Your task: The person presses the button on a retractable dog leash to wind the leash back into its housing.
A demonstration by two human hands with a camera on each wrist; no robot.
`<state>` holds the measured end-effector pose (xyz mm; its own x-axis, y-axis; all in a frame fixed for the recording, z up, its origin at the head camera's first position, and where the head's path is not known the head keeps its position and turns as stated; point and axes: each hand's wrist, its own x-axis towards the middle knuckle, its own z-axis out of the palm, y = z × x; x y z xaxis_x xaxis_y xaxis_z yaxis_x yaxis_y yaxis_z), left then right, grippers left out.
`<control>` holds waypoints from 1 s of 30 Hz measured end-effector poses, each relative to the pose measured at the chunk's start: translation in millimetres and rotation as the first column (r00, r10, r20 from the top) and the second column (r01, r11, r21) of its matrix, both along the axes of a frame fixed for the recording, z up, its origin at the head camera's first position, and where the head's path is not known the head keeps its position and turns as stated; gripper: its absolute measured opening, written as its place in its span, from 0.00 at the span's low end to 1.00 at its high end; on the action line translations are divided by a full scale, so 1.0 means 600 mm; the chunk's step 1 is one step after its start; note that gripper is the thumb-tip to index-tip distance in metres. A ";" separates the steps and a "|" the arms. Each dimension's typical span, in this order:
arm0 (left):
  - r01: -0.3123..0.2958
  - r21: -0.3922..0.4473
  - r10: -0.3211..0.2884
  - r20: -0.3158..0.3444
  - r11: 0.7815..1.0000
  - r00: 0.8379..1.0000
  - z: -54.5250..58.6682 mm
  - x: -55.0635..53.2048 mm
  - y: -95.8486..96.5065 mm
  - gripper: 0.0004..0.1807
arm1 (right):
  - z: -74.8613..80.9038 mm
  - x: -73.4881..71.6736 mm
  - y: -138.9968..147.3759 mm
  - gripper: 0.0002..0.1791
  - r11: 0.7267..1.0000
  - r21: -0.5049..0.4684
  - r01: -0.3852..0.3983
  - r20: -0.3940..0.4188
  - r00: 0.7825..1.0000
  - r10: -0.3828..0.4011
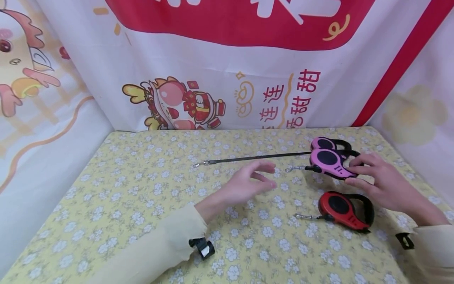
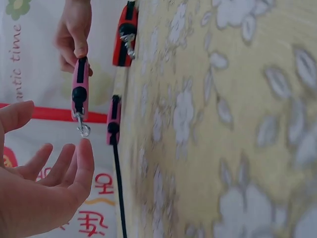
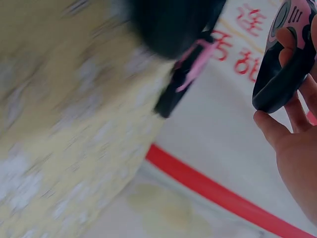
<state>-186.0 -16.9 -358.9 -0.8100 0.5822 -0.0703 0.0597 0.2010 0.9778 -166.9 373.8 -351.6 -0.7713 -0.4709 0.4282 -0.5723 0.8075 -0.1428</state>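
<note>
Upper pink leash [image 1: 330,162] was gripped by the right hand [image 1: 384,183] above the table [image 1: 142,221], its metal clip [image 1: 296,169] aimed leftward at the nearby left hand [image 1: 246,182], whose loosely bent fingers were left empty.

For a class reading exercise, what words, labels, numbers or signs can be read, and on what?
"连连": rear curtain.
"甜甜": same curtain; characters beneath both are cut off.
"antic time": side curtain, start out of view.
White characters on the red panel: cut off, unreadable.
Marks on the held pink leash and red leash: too small to read.
</note>
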 end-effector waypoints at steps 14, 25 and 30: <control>0.132 -0.030 -0.128 0.099 0.991 0.987 -0.004 0.002 0.054 0.29 | -0.035 -0.019 0.071 0.13 0.986 0.152 0.062 0.145 0.986 -0.085; 0.088 -0.076 -0.081 0.092 0.993 0.992 0.013 -0.004 0.025 0.22 | -0.030 -0.048 0.074 0.11 0.976 0.183 0.122 0.405 0.895 -0.188; 0.005 -0.097 0.003 0.085 0.995 0.996 0.013 -0.021 -0.015 0.22 | -0.016 -0.053 0.073 0.11 0.962 0.150 0.228 0.445 0.853 -0.272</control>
